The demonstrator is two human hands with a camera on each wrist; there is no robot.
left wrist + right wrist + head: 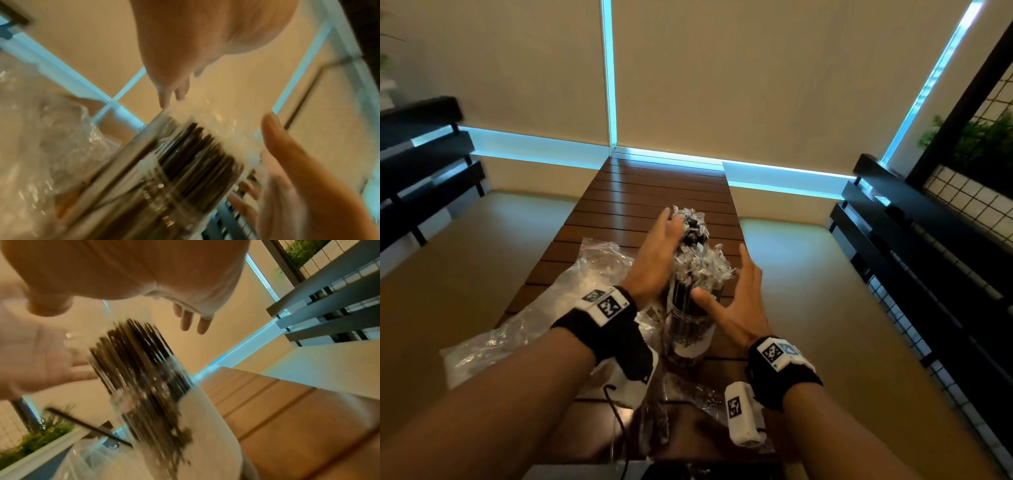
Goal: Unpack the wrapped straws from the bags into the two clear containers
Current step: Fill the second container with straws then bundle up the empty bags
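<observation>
Two clear containers stand in line on the slatted wooden table [640, 195]. The near container [688, 334] holds a thick bundle of wrapped black straws [700, 270] with crinkled clear wrapper ends. Behind it, the far bundle of straws [693, 228] rises from the second container, whose body is hidden. My left hand [659, 250] lies flat with straight fingers along the left side of both bundles. My right hand [736, 301] is spread open on the right, thumb against the near bundle. The wrist views show the near container [174, 186] [141, 373] between both palms, blurred.
A crumpled clear plastic bag [534, 308] lies on the table's left side, also seen as the bag [41, 129]. Another clear bag [654, 421] lies by the near edge. Black benches [914, 246] flank the table on both sides; a blind-covered window is behind.
</observation>
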